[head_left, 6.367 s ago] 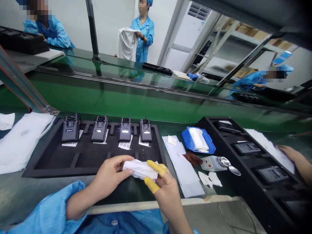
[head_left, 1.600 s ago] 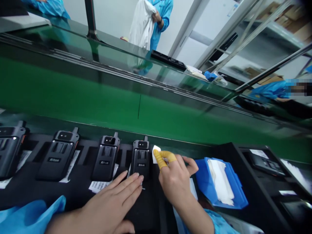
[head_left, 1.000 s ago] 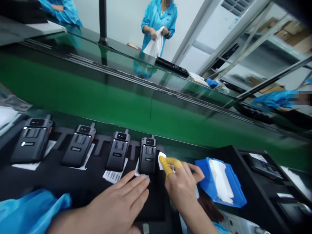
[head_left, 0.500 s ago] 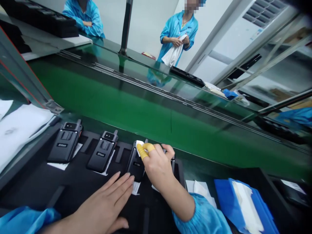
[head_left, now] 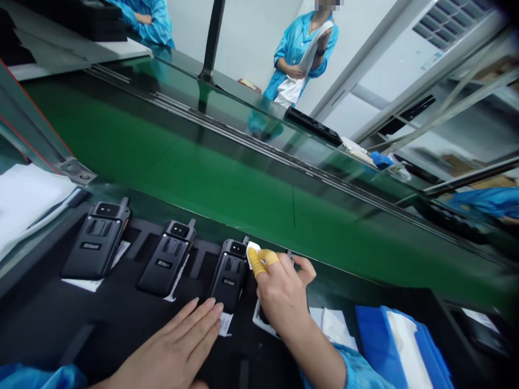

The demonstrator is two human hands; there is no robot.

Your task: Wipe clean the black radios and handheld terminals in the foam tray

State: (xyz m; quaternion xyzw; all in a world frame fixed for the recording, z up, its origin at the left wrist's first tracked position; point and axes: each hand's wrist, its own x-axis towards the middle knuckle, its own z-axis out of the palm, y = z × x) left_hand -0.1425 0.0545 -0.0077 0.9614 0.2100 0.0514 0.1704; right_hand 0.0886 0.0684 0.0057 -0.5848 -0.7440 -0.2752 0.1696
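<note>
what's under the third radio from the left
A white slip pokes out below the radio, beside the left hand; the rest of it, and anything else beneath, is covered.

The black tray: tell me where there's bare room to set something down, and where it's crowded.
Bare tray floor shows on the near side of the leftmost handset, around a raised divider; a smaller patch lies between the left hand and right forearm. It is crowded at the third handset, with the right hand and white wipe near its antenna.
</note>
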